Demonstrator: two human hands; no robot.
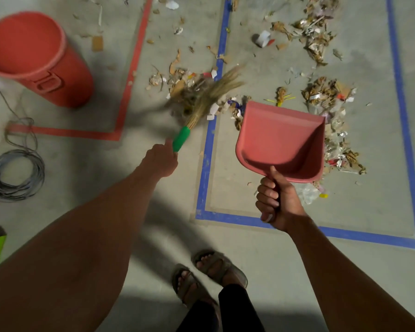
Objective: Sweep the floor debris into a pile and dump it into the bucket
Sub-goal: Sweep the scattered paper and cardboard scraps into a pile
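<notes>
Left hand [162,161] gripping green broom [203,101] handle, bristles blurred, probably touching debris [185,80] ahead by blue tape [207,149]; right hand [277,202] clenched on empty dustpan [280,140], just right of bristles; bucket [34,56] far left.

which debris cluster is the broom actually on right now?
The one straddling the left blue tape line, right of the red bucket: the broom bristles overlap it. The larger piles top right and beside the dustpan are untouched.
</notes>
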